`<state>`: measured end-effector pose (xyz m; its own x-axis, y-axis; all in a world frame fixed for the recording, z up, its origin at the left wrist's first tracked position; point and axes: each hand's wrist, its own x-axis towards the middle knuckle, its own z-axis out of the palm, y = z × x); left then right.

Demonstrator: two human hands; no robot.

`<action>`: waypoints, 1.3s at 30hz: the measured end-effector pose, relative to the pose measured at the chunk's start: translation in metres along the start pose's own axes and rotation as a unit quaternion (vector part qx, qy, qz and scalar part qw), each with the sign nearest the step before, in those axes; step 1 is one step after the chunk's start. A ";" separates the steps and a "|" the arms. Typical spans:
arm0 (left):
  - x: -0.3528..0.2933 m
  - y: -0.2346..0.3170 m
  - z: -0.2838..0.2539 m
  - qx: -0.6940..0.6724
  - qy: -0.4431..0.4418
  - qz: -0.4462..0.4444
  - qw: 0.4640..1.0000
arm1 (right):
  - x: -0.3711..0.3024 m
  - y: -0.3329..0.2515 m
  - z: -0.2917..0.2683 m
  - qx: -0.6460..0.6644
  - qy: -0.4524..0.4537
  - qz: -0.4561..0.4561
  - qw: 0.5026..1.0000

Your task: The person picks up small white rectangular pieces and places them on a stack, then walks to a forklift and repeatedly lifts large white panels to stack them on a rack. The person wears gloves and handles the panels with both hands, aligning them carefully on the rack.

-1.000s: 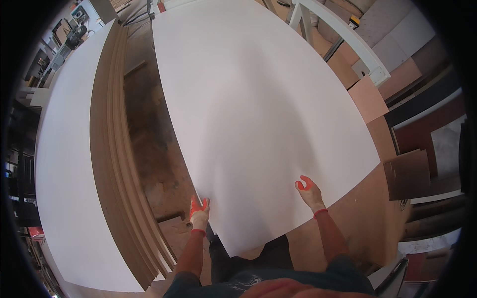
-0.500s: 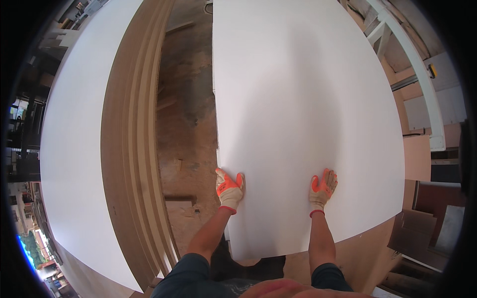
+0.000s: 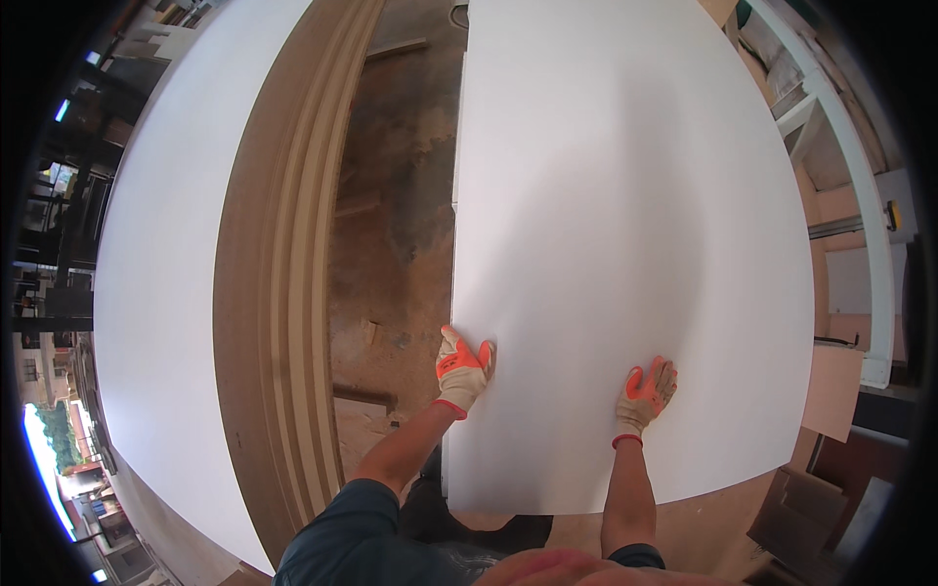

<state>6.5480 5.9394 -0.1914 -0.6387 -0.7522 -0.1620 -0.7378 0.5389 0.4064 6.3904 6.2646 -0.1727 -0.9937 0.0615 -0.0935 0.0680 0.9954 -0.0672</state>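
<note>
A large white board [image 3: 576,225] lies flat in front of me, with a soft shadow over its middle. My left hand [image 3: 462,374], in a cream and orange work glove with a red cuff, grips the board's left edge. Its thumb rests on the white face and its fingers bend over the side, where their tips are hidden. Further right, my right hand [image 3: 645,396], gloved alike, lies on the board's surface with the fingers stretched out and the thumb apart.
To the left stands a stack of thick boards [image 3: 278,273] with brown edges and a white top [image 3: 161,264]. A strip of stained brown floor [image 3: 391,254] with wood scraps runs between. A white metal frame [image 3: 855,186] rises at the right, with panels [image 3: 835,391] below it.
The view has shifted, so the board and stack sit further right. My right hand has slid a little nearer to me across the board; my left hand still holds the edge.
</note>
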 end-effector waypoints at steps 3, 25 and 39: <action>-0.004 -0.003 0.007 -0.195 -0.010 -0.044 0.980 | -0.001 0.003 0.001 0.038 0.049 -0.034 0.998; -0.198 -0.103 -0.114 -0.080 -0.161 -0.110 0.978 | -0.008 0.008 -0.017 0.031 0.045 -0.069 0.996; -0.478 -0.371 -0.433 -0.533 0.179 -0.436 0.703 | -0.293 -0.092 -0.025 0.407 -0.558 -0.045 0.722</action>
<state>7.2215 5.9356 0.1245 0.1914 -0.7706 -0.6079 -0.1093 -0.6322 0.7670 6.6729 6.1566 -0.1142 -0.3379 -0.5508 -0.7632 0.4887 0.5903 -0.6424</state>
